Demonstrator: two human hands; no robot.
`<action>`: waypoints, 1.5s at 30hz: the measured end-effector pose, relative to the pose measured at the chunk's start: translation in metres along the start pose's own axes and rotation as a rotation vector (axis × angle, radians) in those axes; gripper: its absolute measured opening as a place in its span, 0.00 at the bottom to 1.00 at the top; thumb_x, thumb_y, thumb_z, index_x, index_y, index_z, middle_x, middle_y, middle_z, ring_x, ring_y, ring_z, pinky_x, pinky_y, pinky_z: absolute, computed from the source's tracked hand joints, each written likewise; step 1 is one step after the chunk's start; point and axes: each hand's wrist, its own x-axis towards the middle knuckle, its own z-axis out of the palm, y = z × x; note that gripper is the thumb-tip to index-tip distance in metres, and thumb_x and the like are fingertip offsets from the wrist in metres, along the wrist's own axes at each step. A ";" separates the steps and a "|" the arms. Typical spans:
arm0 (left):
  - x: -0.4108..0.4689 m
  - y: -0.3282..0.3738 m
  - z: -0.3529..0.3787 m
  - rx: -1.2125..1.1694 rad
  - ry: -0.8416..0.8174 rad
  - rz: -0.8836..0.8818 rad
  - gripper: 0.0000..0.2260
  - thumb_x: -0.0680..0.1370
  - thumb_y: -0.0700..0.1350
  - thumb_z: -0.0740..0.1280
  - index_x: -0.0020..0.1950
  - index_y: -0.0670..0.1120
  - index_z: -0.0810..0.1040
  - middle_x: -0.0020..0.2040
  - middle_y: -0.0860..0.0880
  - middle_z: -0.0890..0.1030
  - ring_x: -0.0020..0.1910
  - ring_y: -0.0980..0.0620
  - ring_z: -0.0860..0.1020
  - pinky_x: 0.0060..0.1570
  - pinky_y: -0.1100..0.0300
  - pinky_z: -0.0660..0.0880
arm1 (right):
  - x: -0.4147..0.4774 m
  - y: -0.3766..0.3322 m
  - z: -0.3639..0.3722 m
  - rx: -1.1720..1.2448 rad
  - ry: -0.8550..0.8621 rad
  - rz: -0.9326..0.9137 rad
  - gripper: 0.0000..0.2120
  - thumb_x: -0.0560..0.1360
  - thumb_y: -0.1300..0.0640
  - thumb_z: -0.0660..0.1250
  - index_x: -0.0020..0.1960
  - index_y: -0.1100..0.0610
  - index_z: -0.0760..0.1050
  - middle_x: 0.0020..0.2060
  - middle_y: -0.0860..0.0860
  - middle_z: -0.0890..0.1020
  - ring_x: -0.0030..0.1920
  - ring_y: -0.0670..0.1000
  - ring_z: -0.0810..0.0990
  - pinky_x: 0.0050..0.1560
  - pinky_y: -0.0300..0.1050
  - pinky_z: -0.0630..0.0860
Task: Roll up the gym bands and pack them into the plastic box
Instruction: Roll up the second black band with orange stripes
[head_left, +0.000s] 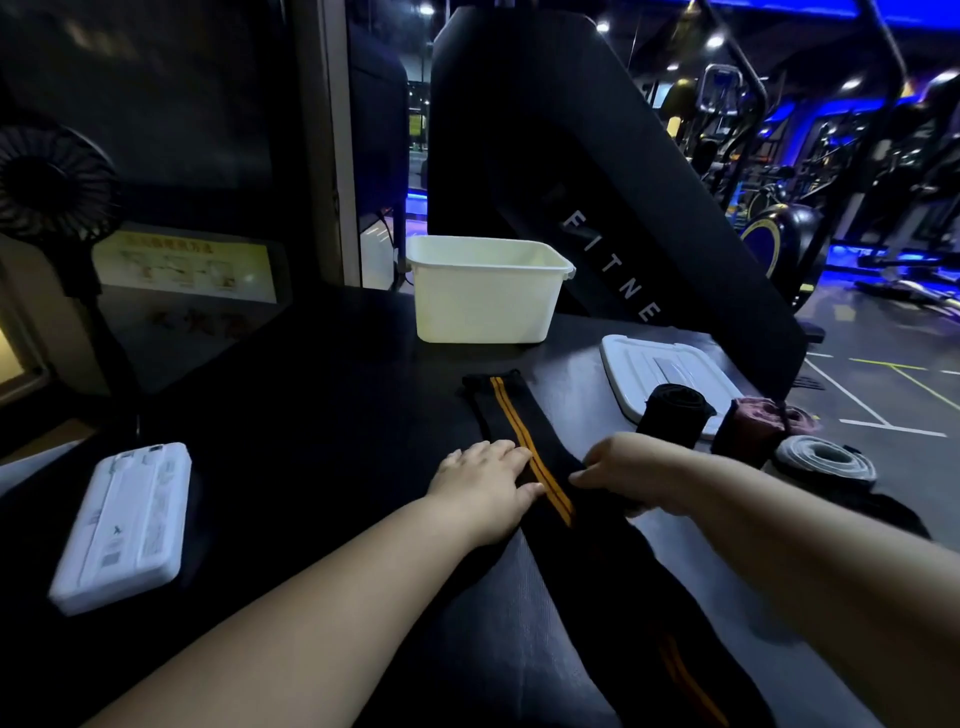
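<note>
A long black gym band with two orange stripes (511, 415) lies flat on the dark table, running from near the box toward me. My left hand (485, 486) rests flat on the band's left edge with straight fingers. My right hand (631, 475) holds the band's right edge, fingers curled at it. The white plastic box (485, 306) stands open beyond the band. Three rolled bands sit at the right: a black one (675, 410), a maroon one (761, 423) and a grey one (826, 460).
The box's white lid (654, 371) lies flat to the right of the box. A white power bank (127, 525) lies at the left. A black fan (52, 182) stands at the far left. A black gym machine (597, 208) rises behind the table.
</note>
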 end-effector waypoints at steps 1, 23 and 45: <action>0.002 -0.001 0.000 -0.009 -0.012 -0.004 0.25 0.82 0.60 0.53 0.78 0.54 0.57 0.79 0.53 0.57 0.78 0.49 0.53 0.75 0.48 0.50 | 0.002 0.003 0.003 -0.009 0.039 -0.020 0.11 0.77 0.54 0.68 0.42 0.61 0.77 0.30 0.54 0.75 0.25 0.50 0.74 0.29 0.38 0.70; 0.069 -0.013 0.000 -0.145 0.006 -0.074 0.24 0.83 0.58 0.50 0.78 0.53 0.56 0.79 0.54 0.58 0.79 0.52 0.48 0.75 0.43 0.41 | 0.069 0.002 0.024 -0.114 0.531 -0.016 0.24 0.80 0.48 0.57 0.74 0.49 0.61 0.67 0.56 0.71 0.69 0.58 0.63 0.65 0.51 0.64; 0.024 -0.020 -0.014 -0.286 -0.030 0.011 0.21 0.79 0.58 0.64 0.71 0.55 0.71 0.70 0.54 0.70 0.71 0.50 0.65 0.70 0.49 0.65 | 0.011 0.034 0.012 -0.184 0.279 -0.399 0.20 0.73 0.42 0.70 0.64 0.43 0.76 0.68 0.51 0.69 0.70 0.51 0.65 0.71 0.43 0.61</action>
